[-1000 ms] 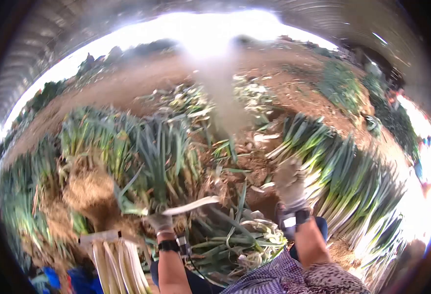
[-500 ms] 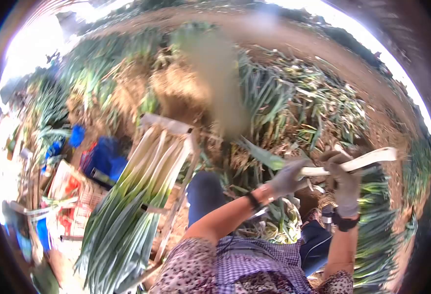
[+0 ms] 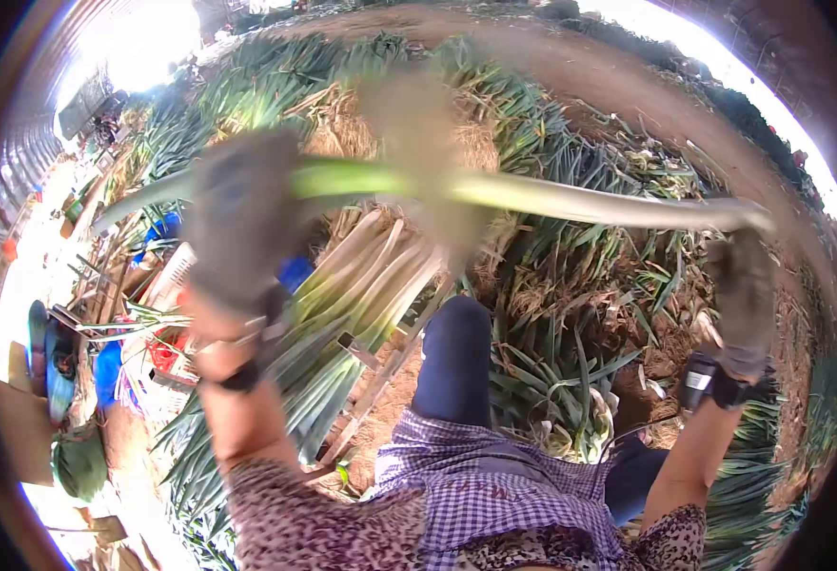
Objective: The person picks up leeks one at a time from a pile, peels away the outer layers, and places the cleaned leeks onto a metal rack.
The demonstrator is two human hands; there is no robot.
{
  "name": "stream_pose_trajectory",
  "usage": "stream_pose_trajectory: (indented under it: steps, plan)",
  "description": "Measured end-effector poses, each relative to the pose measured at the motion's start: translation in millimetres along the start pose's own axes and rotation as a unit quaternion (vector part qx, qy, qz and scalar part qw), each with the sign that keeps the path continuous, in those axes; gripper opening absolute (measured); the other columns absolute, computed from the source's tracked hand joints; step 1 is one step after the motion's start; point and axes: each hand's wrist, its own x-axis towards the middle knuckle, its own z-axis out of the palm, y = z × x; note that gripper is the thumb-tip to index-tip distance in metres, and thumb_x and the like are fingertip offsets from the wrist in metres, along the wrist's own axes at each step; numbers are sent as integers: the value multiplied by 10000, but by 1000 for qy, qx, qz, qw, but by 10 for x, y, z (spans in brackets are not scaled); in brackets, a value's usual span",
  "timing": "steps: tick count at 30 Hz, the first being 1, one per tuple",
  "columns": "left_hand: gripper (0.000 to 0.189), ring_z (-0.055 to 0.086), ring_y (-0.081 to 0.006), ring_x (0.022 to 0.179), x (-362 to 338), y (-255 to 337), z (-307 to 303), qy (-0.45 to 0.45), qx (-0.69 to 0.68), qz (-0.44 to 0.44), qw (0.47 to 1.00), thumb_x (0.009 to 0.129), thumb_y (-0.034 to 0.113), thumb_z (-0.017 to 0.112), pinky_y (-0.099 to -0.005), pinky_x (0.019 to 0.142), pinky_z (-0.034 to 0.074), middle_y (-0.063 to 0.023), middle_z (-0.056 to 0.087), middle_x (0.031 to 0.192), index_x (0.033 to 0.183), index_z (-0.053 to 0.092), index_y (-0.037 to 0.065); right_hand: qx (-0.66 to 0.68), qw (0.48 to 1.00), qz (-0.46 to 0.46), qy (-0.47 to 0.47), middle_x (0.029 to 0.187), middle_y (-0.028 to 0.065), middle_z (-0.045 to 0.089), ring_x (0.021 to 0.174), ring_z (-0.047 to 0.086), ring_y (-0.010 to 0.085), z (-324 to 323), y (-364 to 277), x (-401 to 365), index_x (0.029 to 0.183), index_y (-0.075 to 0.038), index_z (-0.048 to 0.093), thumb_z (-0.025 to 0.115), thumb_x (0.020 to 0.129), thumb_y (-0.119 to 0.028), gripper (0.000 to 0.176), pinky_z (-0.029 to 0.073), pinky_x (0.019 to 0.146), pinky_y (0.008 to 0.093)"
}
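Note:
One long leek (image 3: 571, 198) is held crosswise, high in front of me, its white end to the right and its green leaves to the left. My gloved left hand (image 3: 242, 224), blurred, is closed around the leafy part. At the other end my gloved right hand (image 3: 744, 295) is closed, with its fingertips against the root tip; motion blur softens the contact. Below the leek, a stack of trimmed leeks (image 3: 366, 281) lies on a wooden rack (image 3: 359, 409), white ends pointing away from me.
Leafy trimmings (image 3: 571, 390) lie on the ground by my knee (image 3: 456, 362). More leeks (image 3: 747, 476) are piled at the right. Crates and blue items (image 3: 109, 371) stand at the left. A brown blur covers part of the upper middle.
My left hand has swung up and far to the left with the leek's leaves. My right hand has moved slightly right and up. The leek now stretches across the view.

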Motion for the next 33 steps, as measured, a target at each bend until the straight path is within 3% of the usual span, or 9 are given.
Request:
stream_pose_trajectory:
  steps: [6,9,13,19,23,25,26,28,33]
  plan:
    - [128,653,-306,646,-1240,-674,-386,-309,217,-115,919,776,235,682,-460,606,510,-93,636,685,789,634,117,226,923,300,-83,1037,54,675,786,629,95,760,421,-340,1171,-42,635,601,959,-276,318,521,702,220]
    - [322,695,-303,828,-2295,-771,661,-422,131,-285,851,728,346,776,-422,719,561,-92,695,871,943,682,126,272,887,360,-102,1000,35,687,765,638,83,900,611,-573,1114,-51,658,630,941,-279,288,525,694,219]
    - [277,663,-334,998,-3579,-331,2044,-550,21,-289,783,839,245,661,-417,846,545,-147,680,1081,1069,690,94,222,877,411,-116,959,4,692,743,644,75,932,622,-741,1091,-64,673,646,930,-270,262,515,677,217]
    - [266,669,-340,995,-3240,-199,2183,-548,6,-362,754,871,254,574,-443,862,533,-174,694,1057,1010,708,71,231,873,419,-88,1008,14,684,742,646,81,780,985,-942,1085,-56,671,615,943,-234,234,495,641,213]
    - [307,676,-335,951,-2587,-216,1993,-579,-20,-154,801,873,341,559,-450,818,534,-157,704,987,996,710,104,164,882,428,-108,893,-6,682,688,624,73,958,827,-796,1132,-49,655,608,941,-190,243,473,613,207]
    - [256,643,-338,845,-1446,42,1373,-341,-202,-140,907,850,273,641,-440,755,513,-133,671,866,1036,672,99,126,931,319,-127,859,-12,677,635,592,72,1041,393,-559,1129,-42,663,628,916,-128,232,449,579,203]
    - [214,631,-299,1015,-758,250,924,-328,-218,-137,909,833,119,661,-392,849,509,-131,676,1071,1038,695,68,82,959,242,-123,837,-2,671,626,577,67,1056,122,-447,1133,-32,661,639,900,-102,244,433,563,202]
    - [298,629,-307,971,72,468,345,-176,-324,13,929,818,10,634,-379,871,481,-140,672,1050,1115,641,18,15,992,42,-114,800,25,662,619,561,56,1013,-386,-235,1136,-13,659,654,877,-64,263,413,535,201]
    - [341,621,-317,980,1192,1203,-423,-191,-427,313,826,804,-17,601,-393,882,475,-182,647,1062,1145,623,-21,-100,943,-259,-183,805,37,667,622,570,71,760,-1067,-156,1112,-3,662,636,892,-71,232,431,546,214]
